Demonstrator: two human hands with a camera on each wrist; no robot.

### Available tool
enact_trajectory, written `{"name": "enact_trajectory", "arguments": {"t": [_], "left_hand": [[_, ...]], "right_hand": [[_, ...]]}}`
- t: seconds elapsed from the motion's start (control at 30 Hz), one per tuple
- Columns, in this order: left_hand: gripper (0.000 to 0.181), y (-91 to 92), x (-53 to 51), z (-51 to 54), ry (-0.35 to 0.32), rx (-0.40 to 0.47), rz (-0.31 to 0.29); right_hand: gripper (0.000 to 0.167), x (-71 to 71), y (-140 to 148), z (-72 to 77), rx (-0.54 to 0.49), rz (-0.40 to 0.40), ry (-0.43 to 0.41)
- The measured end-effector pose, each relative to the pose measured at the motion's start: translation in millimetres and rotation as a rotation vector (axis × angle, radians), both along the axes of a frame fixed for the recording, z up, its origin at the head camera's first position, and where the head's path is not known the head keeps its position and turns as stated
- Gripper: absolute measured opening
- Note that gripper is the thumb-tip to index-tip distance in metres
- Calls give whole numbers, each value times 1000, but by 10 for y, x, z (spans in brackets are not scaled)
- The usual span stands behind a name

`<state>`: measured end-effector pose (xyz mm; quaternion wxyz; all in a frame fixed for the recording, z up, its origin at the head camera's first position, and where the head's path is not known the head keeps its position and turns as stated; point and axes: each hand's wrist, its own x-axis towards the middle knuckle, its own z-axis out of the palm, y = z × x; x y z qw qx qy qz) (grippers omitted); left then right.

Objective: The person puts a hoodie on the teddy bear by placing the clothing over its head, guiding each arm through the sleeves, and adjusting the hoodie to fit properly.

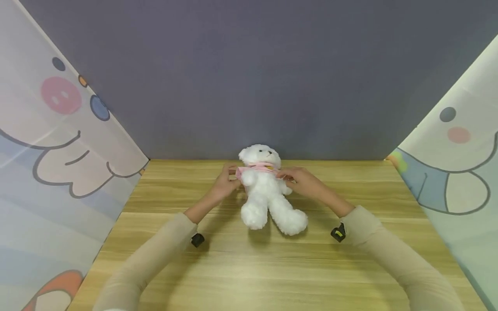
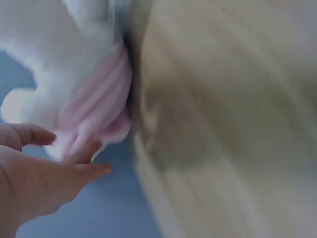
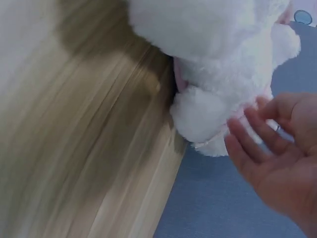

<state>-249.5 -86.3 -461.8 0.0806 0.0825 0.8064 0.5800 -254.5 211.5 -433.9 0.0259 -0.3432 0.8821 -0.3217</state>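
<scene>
A white plush teddy bear (image 1: 267, 190) lies on its back on the wooden table, head toward the back wall and legs toward me. Pink cloth (image 1: 258, 166) runs round its neck and spreads out at its left side in the head view. There my left hand (image 1: 226, 182) pinches the edge of the cloth; the left wrist view shows the fingertips at its folds (image 2: 94, 111). From the other side my right hand (image 1: 305, 180) holds the cloth by the neck between thumb and fingertips, the other fingers loosely bent beside the bear's arm (image 3: 198, 114).
The wood-grain table (image 1: 241, 272) meets a dark grey wall (image 1: 249, 77) just behind the bear's head. Printed cartoon curtains (image 1: 85, 142) stand along both sides. A small black device (image 1: 338, 233) hangs at the right cuff, another (image 1: 197, 240) at the left.
</scene>
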Motion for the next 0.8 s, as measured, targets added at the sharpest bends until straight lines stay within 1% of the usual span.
{"name": "enact_trajectory", "arguments": {"t": [0.07, 0.13, 0.2, 0.23, 0.3, 0.37, 0.43, 0.5, 0.57, 0.63, 0.67, 0.73, 0.8], "left_hand": [[43, -65, -44, 127, 73, -136, 27], [33, -76, -90, 260, 182, -297, 49], [27, -33, -121, 389, 289, -455, 41], [26, 8, -135, 447, 331, -522, 23], [26, 103, -153, 547, 377, -644, -52], [31, 198, -168, 605, 380, -767, -149], [36, 274, -185, 628, 353, -875, -240], [41, 315, -195, 611, 327, -973, -293], [44, 329, -199, 577, 300, -1033, -314], [45, 324, -196, 535, 284, -1037, -313], [43, 320, -189, 516, 288, -1032, -307], [41, 309, -177, 480, 326, -1026, -303], [39, 296, -160, 442, 385, -1013, -309]], "right_hand": [[30, -50, -13, -3, 47, -55, 48], [29, -100, -49, -15, 94, -94, 104], [30, -149, -102, -37, 138, -115, 141], [32, -163, -132, -39, 158, -118, 153], [35, -189, -203, -45, 188, -102, 173], [38, -204, -283, -30, 202, -80, 166], [41, -207, -363, 3, 215, -63, 162], [44, -213, -436, 37, 236, -57, 154], [45, -219, -485, 56, 269, -61, 151], [45, -218, -508, 66, 284, -63, 148], [46, -218, -510, 63, 294, -65, 151], [46, -216, -499, 57, 292, -58, 171], [46, -216, -483, 54, 282, -39, 201]]}}
